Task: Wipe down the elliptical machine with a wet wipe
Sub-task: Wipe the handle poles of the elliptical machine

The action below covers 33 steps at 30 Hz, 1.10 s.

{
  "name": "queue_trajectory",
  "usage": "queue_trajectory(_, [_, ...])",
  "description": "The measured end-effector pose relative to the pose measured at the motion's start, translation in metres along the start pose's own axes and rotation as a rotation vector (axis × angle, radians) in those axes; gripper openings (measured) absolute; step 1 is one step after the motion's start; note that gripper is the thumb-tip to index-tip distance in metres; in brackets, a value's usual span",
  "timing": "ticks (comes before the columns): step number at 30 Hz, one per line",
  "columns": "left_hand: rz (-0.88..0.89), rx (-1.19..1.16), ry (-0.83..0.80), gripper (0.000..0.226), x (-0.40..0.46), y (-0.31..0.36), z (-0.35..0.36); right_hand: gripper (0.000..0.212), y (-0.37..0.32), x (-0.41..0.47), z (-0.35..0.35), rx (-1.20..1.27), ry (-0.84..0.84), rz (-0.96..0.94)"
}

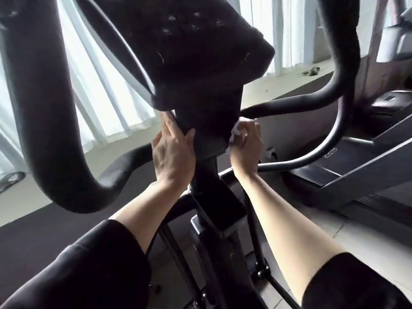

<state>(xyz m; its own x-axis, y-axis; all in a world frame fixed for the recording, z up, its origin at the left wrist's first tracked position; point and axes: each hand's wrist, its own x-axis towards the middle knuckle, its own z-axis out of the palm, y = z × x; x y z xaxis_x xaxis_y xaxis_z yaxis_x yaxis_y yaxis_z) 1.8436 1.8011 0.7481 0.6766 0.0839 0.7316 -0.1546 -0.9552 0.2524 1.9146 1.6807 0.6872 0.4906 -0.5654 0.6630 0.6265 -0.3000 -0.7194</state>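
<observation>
Black sleeves (95, 264) pushed up both forearms fill the bottom of the view, each cut off by the lower edge. Beyond them the 2 bare hands reach to the black plastic neck shroud (207, 121) of the black elliptical machine (200, 52), where the console housing narrows onto the upright column (206, 175). On the near side of that shroud the left hand (171, 152) lies flat, its fingers (170, 123) straight and close together pointing up along the edge, the thumb spread across the front face. Opposite it, the right hand (245, 146) presses a crumpled white wet wipe (236, 134) against the shroud's other side, fingers curled round the wipe; only a small bunched part of the wipe shows between palm and plastic, the rest hidden behind the hand. Backlight from the white sheer curtains (100, 85) leaves the console's face nearly black, so its buttons show only as faint pale specks. Thick curved black handlebars (51, 130) sweep down at left and loop round at right, both cut off by the top edge. At far right a second grey exercise machine (356, 170) is blurred and partly out of frame. On the pale floor (289, 85) by the curtains lies a small dark green object (379, 71), too small to identify.
</observation>
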Motion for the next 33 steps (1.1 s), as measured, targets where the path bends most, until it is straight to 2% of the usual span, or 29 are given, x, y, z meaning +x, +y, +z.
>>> queue_trajectory(2, [0.008,-0.006,0.006,0.068,0.000,0.000,0.001,0.029,0.011,-0.014,-0.003,0.009,-0.086,0.139])
queue_trajectory(3, [0.019,-0.014,0.012,0.068,0.001,0.000,0.001,0.033,0.007,-0.014,-0.005,0.004,-0.096,0.148])
queue_trajectory(8, [0.093,-0.023,-0.050,0.074,-0.009,-0.011,0.001,0.029,-0.022,-0.022,0.002,0.074,-0.095,0.022])
queue_trajectory(10, [0.208,-0.034,-0.052,0.074,-0.033,-0.024,0.001,0.025,-0.016,-0.045,0.008,0.037,-0.147,0.058])
queue_trajectory(12, [0.229,-0.120,-0.017,0.066,-0.062,-0.040,0.004,0.026,-0.009,-0.061,0.012,0.040,-0.187,0.098])
queue_trajectory(14, [0.134,-0.193,-0.034,0.054,-0.078,-0.051,0.006,0.027,-0.014,-0.066,0.015,0.057,-0.133,0.042])
queue_trajectory(17, [-0.118,-0.315,-0.225,0.055,-0.074,-0.055,0.010,0.023,-0.025,-0.074,0.020,0.014,-0.069,-0.091])
queue_trajectory(19, [-0.272,-0.443,-0.348,0.066,-0.067,-0.053,0.010,0.023,-0.022,-0.082,0.021,-0.004,-0.149,-0.031])
queue_trajectory(21, [-0.353,-0.539,-0.430,0.074,-0.064,-0.052,0.014,0.020,-0.009,-0.088,0.020,-0.030,-0.303,0.149])
queue_trajectory(22, [-0.370,-0.564,-0.463,0.078,-0.064,-0.052,0.017,0.016,-0.004,-0.090,0.020,-0.037,-0.334,0.218])
queue_trajectory(24, [-0.368,-0.586,-0.502,0.084,-0.062,-0.052,0.023,0.008,0.002,-0.091,0.022,-0.002,-0.282,0.218])
queue_trajectory(26, [-0.370,-0.617,-0.513,0.089,-0.063,-0.054,0.029,0.009,0.003,-0.092,0.027,0.030,-0.266,0.210])
queue_trajectory(28, [-0.365,-0.653,-0.522,0.093,-0.067,-0.056,0.035,0.014,0.009,-0.093,0.037,-0.015,-0.365,0.252])
queue_trajectory(30, [-0.347,-0.690,-0.530,0.095,-0.071,-0.059,0.039,0.009,0.018,-0.093,0.047,-0.127,-0.436,0.267])
queue_trajectory(33, [-0.334,-0.698,-0.562,0.092,-0.070,-0.065,0.038,0.014,0.028,-0.088,0.052,-0.237,-0.359,0.324])
